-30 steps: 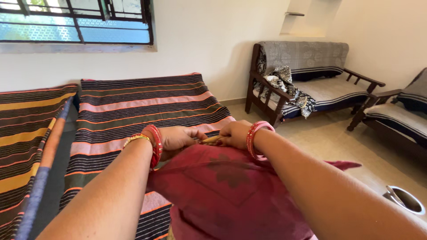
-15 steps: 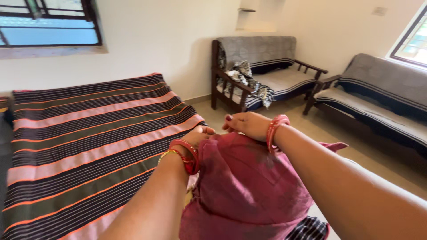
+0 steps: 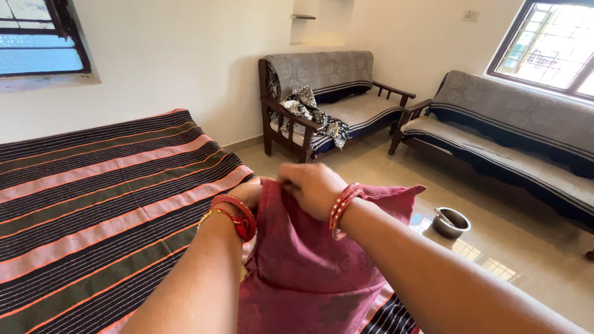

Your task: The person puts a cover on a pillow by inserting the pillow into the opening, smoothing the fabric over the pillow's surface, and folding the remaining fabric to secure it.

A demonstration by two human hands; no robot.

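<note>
A dark red cloth [image 3: 309,272] hangs in front of me over the edge of a bed. My left hand [image 3: 250,193] grips its top edge on the left, mostly hidden behind the cloth and my wrist with its red and gold bangles. My right hand [image 3: 311,187] pinches the same top edge just beside it, fingers closed on the fabric, with red bangles on that wrist. The two hands are almost touching. One corner of the cloth sticks out to the right.
A bed with a striped black, orange and pink cover [image 3: 105,198] fills the left. A wooden sofa [image 3: 334,99] with a patterned cloth on it stands against the far wall, a second sofa [image 3: 513,136] at the right. A steel bowl [image 3: 450,222] sits on the tiled floor.
My view has swung to the right, bringing the second sofa, the right window and the steel bowl into sight. My hands have moved closer together on the cloth's top edge.
</note>
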